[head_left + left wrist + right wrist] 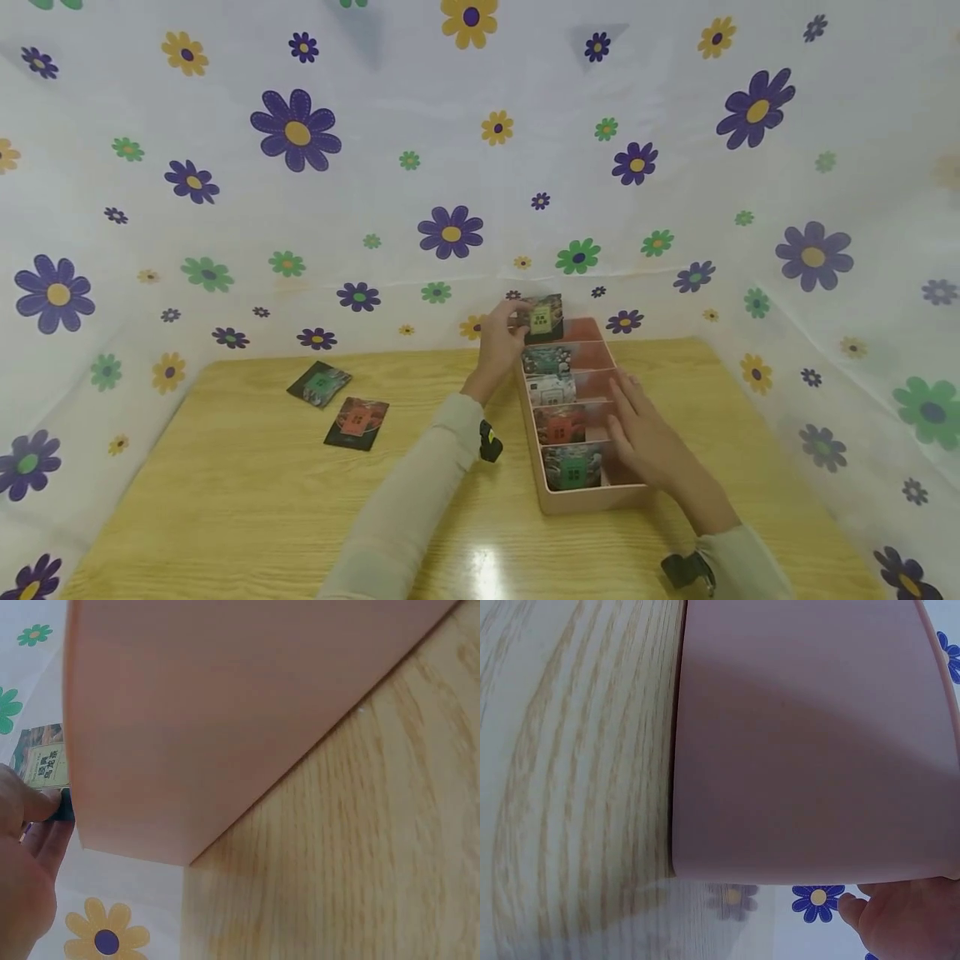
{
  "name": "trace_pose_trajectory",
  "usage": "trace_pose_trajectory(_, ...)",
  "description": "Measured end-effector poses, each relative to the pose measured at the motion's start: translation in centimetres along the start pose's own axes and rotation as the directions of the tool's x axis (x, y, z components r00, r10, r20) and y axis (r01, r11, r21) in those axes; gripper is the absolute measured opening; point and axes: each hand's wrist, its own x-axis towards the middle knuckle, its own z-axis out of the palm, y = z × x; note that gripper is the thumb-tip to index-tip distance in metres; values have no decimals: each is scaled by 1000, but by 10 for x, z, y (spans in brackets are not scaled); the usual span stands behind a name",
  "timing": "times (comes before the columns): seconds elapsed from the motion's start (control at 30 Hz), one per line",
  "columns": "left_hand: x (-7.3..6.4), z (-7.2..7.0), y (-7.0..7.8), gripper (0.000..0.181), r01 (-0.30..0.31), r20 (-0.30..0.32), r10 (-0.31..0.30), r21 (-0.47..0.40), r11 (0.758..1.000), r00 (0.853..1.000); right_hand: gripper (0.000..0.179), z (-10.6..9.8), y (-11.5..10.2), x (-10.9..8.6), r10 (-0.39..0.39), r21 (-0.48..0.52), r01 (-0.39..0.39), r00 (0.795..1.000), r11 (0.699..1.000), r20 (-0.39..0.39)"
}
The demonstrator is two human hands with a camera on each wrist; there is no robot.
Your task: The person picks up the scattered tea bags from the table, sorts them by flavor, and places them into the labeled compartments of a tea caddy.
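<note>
Table [255,517]: pale wood grain, under everything.
Right wristband [684,571]: black, at the cuff, near right.
Box [592,502]: pink, right of centre, long way running near to far, split into five compartments.
First compartment: green-label packet [573,469], leaning at the left side.
Right hand [648,437]: on the box's right rim, fingers extended toward the far end; no packet in it. Well apart from the other hand.
Left wristband [491,442]: black, just left of the box.
Second compartment: red-label packet [558,425], left side.
Loose pair, table left: red packet [358,422] nearer, green packet [320,383] farther and a little left; both flat, apart.
Third compartment: white packet [553,389].
Fourth compartment: dark patterned packet [546,360].
Left hand [498,337]: thumb and fingers pinching a yellow-label packet [546,318] upright at the fifth, farthest compartment, left side; depth inside cannot be told.
Backdrop [375,108]: white cloth, purple, yellow and green flowers.
</note>
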Motion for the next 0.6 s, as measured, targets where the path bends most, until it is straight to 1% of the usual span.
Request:
trace_pose_trajectory(0.1,1,0,-4,31,-22,20,21,23,999,1000,60,-1,0,2,-5,5,5,1000,1000,-8)
trace_pose_trajectory(0.23,-3,-2,-10,26,-49,47,47,36,998,998,60,2,1,1,-12,14,12,1000,1000,-20)
trace_pose_trajectory(0.3,-4,-3,-10,26,-42,54,40,27,999,998,59,3,2,1,-18,16,18,1000,1000,-26)
trace_pose_trajectory(0.43,-6,-7,-10,25,-8,70,7,13,1000,998,60,4,3,2,-15,8,15,1000,1000,-21)
trace_pose_trajectory(0.6,-14,-14,-11,24,-16,81,15,10,1000,997,60,5,6,4,-14,-6,14,1000,1000,-7)
